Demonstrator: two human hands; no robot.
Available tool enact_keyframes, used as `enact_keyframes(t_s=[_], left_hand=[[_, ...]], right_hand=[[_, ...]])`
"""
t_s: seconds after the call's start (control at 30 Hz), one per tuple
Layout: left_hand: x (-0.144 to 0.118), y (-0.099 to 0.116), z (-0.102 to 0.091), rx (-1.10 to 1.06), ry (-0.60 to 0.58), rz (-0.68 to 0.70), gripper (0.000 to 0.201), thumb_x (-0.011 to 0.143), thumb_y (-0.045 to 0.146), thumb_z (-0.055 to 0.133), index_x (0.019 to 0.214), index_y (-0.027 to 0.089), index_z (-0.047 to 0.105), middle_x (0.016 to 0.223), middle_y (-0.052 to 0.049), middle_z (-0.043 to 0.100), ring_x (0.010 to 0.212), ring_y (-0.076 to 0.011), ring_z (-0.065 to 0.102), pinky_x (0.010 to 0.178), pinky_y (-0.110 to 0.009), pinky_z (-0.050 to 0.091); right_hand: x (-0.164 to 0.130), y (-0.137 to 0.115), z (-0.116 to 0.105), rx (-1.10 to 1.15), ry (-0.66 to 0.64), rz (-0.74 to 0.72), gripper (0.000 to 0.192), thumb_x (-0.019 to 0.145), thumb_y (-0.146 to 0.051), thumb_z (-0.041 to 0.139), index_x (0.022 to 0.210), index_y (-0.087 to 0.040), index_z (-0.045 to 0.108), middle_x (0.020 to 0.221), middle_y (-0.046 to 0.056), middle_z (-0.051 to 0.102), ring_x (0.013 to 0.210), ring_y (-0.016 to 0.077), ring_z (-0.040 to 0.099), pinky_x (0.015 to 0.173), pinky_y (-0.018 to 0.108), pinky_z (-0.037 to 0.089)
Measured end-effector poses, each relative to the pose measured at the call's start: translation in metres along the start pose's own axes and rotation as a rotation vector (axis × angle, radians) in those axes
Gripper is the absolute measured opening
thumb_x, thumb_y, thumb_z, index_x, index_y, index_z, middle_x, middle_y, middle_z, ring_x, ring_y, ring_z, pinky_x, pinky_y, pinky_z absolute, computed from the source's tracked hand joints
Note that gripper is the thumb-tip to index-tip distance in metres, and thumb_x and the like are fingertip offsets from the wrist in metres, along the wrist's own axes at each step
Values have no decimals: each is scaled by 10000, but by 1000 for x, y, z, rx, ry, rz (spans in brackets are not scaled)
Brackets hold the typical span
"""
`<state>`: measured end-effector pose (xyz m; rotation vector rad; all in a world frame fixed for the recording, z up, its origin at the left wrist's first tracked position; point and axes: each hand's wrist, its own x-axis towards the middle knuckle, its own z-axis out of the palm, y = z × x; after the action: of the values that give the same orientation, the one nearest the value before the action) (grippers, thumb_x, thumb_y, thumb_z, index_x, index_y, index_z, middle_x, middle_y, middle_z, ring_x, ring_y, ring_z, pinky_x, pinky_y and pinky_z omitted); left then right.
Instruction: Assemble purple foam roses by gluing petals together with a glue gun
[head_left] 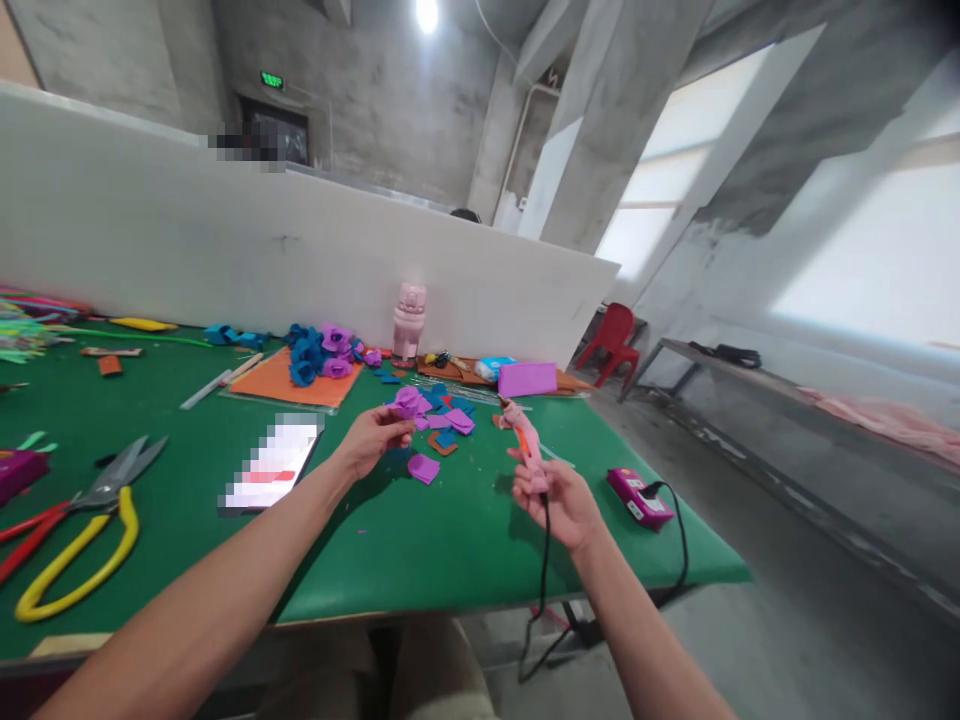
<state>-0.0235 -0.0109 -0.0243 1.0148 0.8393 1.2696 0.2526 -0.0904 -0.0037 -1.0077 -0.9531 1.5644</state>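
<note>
My left hand (373, 436) pinches a purple foam flower (407, 402) above the green table (420, 540). My right hand (561, 500) grips a pink glue gun (525, 440), its nozzle pointing up and left toward the flower; a black cord (543, 570) hangs from it over the table's front edge. Loose purple and blue foam pieces (442, 425) lie on the table between and behind the two hands, one purple piece (424, 468) just below the left hand.
A phone (274, 465) lies left of my left forearm. Yellow-handled scissors (82, 535) rest at the near left. Finished blue and purple flowers (319, 352) sit on an orange sheet, with a pink bottle (409, 320) behind. A magenta box (639, 497) lies at right. A white partition (225, 240) backs the table.
</note>
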Motion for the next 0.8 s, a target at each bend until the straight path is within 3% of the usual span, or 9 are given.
enact_keyframes(t_s=[0.07, 0.17, 0.27, 0.33, 0.5, 0.8], left_hand=[[0, -1, 0, -6, -3, -2, 322, 492, 262, 811, 724, 124, 636, 656, -12, 631, 509, -79, 546, 535, -232, 446], [-2, 0, 1, -16, -6, -4, 323, 489, 261, 812, 717, 123, 628, 660, -14, 633, 506, -80, 548, 532, -232, 447], [-3, 1, 1, -11, 12, -11, 329, 488, 259, 813, 720, 117, 627, 654, -13, 629, 496, -77, 545, 522, -226, 444], [-2, 1, 1, 0, 26, -10, 334, 488, 258, 813, 725, 112, 629, 650, -13, 626, 494, -76, 544, 519, -223, 442], [0, -2, 0, 30, 38, 9, 337, 497, 269, 807, 743, 114, 638, 638, -5, 619, 500, -78, 544, 531, -230, 442], [2, -5, -3, 71, 9, 33, 328, 526, 284, 792, 776, 129, 647, 653, 6, 617, 517, -79, 543, 540, -231, 442]], right_hand=[[-8, 4, 14, 83, -106, 70, 311, 776, -421, 510, 896, -160, 628, 587, -30, 465, 480, 82, 453, 655, 273, 516], [-11, 10, 32, 49, -86, 95, 279, 776, -420, 551, 842, -159, 624, 668, 16, 563, 530, 95, 521, 625, 268, 512], [-9, 13, 46, -90, -42, -57, 268, 761, -415, 600, 885, -178, 592, 740, 33, 630, 513, 91, 515, 475, 220, 432], [-7, 12, 53, -213, -38, -184, 294, 782, -439, 581, 929, -185, 565, 677, 7, 615, 469, 75, 457, 430, 200, 363], [-1, 14, 61, -475, -39, -281, 371, 821, -508, 492, 997, -182, 501, 526, -55, 494, 476, 90, 435, 439, 195, 341], [13, 25, 68, -846, 30, -485, 307, 886, -457, 366, 880, -178, 493, 603, -21, 508, 496, 99, 442, 477, 221, 350]])
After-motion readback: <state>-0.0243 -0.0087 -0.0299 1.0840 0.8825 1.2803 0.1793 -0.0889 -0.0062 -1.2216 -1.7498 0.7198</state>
